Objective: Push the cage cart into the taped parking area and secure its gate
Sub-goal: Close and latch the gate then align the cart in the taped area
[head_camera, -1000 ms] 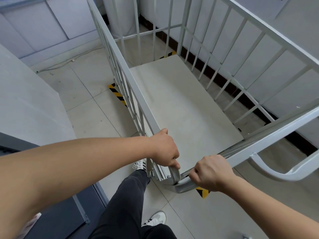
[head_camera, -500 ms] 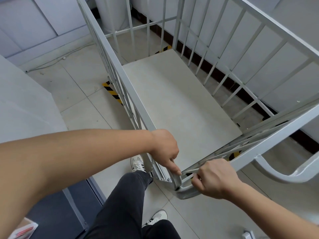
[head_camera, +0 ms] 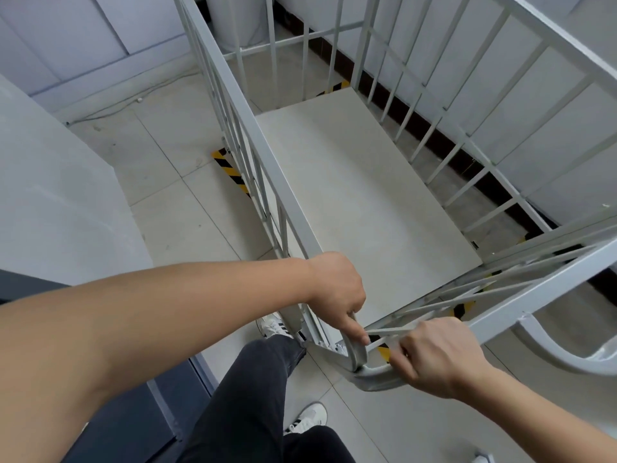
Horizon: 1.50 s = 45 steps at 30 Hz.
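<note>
Tiled floor (head_camera: 173,208), striped tape (head_camera: 230,168) beside cage cart (head_camera: 360,195), so it looks parked. Left hand (head_camera: 337,289) presses a finger on the corner latch (head_camera: 355,354); right hand (head_camera: 440,355) pinches the gate (head_camera: 534,295) end, aligning them to lock.

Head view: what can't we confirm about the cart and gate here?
- Latch engagement: the left hand and right hand cover the corner where the gate meets the side rail.
- Cart wheels: not visible, under the cart deck.
- Taped parking outline: only fragments of striped tape show, the rest hidden by the cart.
- Gate's far end: cut off at the right edge.
</note>
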Each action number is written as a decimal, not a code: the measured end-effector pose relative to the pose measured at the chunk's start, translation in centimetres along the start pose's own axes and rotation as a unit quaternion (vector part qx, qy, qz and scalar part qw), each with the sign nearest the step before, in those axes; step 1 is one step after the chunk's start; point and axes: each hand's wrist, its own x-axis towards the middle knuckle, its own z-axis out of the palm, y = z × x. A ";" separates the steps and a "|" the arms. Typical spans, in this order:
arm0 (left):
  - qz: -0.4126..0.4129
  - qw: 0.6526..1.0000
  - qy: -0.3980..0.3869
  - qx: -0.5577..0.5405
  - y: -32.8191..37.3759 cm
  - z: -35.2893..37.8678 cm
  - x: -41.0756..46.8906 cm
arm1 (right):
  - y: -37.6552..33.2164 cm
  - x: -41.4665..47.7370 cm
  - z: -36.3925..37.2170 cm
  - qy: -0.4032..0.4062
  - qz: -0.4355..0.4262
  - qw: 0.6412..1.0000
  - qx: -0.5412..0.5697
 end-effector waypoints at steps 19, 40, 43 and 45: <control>-0.018 1.000 0.009 -0.001 0.0 -0.2 0.0 | 0.6 0.4 -0.1 -0.005 -0.016 1.000 -0.004; -0.024 1.000 -0.013 0.000 -0.2 -0.5 0.3 | 0.9 0.7 0.1 0.067 -0.070 0.995 0.019; -0.025 0.999 -0.021 0.001 -0.1 -0.7 0.3 | 1.0 0.7 0.1 0.064 -0.074 0.995 0.021; -0.027 0.999 -0.024 -0.001 0.0 -0.7 0.4 | 1.0 0.6 0.1 0.064 -0.078 0.995 0.022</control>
